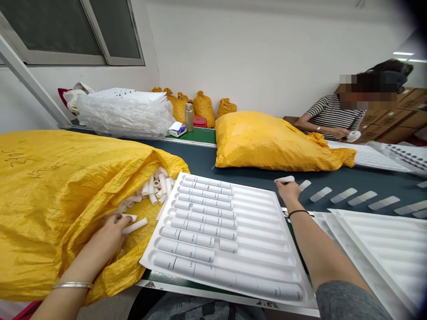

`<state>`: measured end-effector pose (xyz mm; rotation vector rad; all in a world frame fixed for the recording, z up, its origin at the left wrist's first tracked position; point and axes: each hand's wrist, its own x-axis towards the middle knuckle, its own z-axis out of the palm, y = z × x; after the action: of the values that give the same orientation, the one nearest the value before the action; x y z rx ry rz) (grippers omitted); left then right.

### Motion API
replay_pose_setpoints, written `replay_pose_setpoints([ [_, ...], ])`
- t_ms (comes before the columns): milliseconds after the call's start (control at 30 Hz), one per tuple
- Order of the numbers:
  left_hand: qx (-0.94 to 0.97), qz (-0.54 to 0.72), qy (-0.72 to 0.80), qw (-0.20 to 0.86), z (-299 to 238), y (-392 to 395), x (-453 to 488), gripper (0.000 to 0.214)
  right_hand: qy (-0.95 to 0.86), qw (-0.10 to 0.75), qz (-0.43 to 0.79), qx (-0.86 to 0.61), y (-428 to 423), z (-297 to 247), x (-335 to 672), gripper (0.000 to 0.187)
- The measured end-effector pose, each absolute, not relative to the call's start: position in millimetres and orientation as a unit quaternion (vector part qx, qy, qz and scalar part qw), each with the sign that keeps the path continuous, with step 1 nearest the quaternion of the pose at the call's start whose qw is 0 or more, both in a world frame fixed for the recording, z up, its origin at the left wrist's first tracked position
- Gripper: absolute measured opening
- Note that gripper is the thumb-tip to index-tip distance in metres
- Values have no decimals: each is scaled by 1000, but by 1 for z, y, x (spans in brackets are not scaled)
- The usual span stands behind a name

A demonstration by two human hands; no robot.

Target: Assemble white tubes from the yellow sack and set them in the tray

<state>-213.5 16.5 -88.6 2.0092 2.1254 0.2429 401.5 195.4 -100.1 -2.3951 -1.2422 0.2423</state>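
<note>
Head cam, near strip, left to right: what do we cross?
yellow sack → left hand at the sack's mouth → part-filled tray → stack of empty trays

Left of the white tray, the yellow sack is cropped, most tubes being hidden inside; print on the tray's tubes is rendered unreadably small; right of it, stacked trays are cropped.

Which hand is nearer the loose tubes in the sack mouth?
Left. The left hand touches the loose tubes; the right hand is beyond the tray, holding a tube.
</note>
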Motion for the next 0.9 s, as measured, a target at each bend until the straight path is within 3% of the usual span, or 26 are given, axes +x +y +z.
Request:
replay_pose_setpoints([
  [200, 630, 6, 775, 49, -82, 11, -182, 43, -484, 158, 146, -848, 189, -89, 398, 29],
  [400, 611, 35, 790, -28, -82, 13, -165, 42, -517, 147, 147, -830, 158, -57, 391, 33],
  [533, 674, 45, 737, -30, -88, 20, -167, 33, -576, 139, 190, -783, 79, -30, 386, 25],
  [667, 665, 45, 744, -43, -83, 27, -166, 32, -731, 74, 362, -574, -29, -22, 363, 11],
  [767, 679, 146, 719, -5, -65, 30, -153, 31, -723, 47, 353, -592, -78, -35, 343, 28],
  [900, 683, 333, 643, 98, -40, 22, -118, 33, -727, 38, 294, -619, -89, -48, 336, 28],
])
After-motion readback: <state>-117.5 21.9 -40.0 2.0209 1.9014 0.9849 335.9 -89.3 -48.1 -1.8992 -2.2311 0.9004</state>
